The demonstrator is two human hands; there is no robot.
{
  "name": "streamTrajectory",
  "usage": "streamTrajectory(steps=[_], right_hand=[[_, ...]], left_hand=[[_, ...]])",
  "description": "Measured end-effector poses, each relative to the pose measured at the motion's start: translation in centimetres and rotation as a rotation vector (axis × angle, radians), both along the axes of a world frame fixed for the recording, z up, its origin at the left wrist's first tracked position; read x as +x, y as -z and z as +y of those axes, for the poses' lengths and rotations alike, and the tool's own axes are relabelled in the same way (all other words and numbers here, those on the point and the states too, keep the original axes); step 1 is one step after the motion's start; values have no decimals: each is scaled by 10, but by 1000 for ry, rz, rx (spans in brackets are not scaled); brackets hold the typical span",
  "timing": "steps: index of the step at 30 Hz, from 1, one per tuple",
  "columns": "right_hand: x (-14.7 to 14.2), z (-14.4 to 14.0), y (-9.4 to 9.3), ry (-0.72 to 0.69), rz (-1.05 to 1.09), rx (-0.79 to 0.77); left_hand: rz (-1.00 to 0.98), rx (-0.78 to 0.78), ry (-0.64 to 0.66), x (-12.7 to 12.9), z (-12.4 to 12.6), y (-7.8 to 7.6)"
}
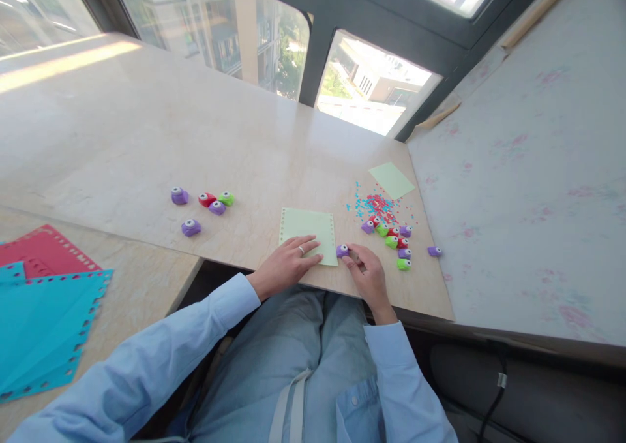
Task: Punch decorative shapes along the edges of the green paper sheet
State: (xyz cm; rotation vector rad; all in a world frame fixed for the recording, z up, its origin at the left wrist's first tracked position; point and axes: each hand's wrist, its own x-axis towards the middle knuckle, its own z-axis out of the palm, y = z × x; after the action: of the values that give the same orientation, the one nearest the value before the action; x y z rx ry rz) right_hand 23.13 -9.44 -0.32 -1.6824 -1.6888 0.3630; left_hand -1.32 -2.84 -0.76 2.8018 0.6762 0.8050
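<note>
A pale green paper sheet (pixel 307 229) with punched holes along its edges lies on the beige stone table (pixel 205 143). My left hand (pixel 288 261) rests flat on the sheet's near part, fingers spread. My right hand (pixel 368 274) holds a small purple paper punch (pixel 342 250) at the sheet's right edge. A cluster of several small punches (pixel 394 239), purple, green and red, sits just right of my right hand.
Blue and red paper confetti (pixel 377 205) lies beyond the cluster, with a second green sheet (pixel 391 180) behind it. More punches (pixel 205 203) stand at mid-left. Teal sheets (pixel 44 325) and a red sheet (pixel 42 248) lie far left. A wall (pixel 528 169) rises right.
</note>
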Motion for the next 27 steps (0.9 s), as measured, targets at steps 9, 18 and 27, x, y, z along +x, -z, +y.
streamTrajectory(steps=[9,18,27], right_hand=[[0,0,-1,4,-5,4],[0,-1,-2,0,1,-5],[0,-1,-2,-6,-2,3]], left_hand=[[-51,-39,-30,0,0,5],[-35,-24,-8,0,0,3],[-16,-18,-28,1,-1,0]])
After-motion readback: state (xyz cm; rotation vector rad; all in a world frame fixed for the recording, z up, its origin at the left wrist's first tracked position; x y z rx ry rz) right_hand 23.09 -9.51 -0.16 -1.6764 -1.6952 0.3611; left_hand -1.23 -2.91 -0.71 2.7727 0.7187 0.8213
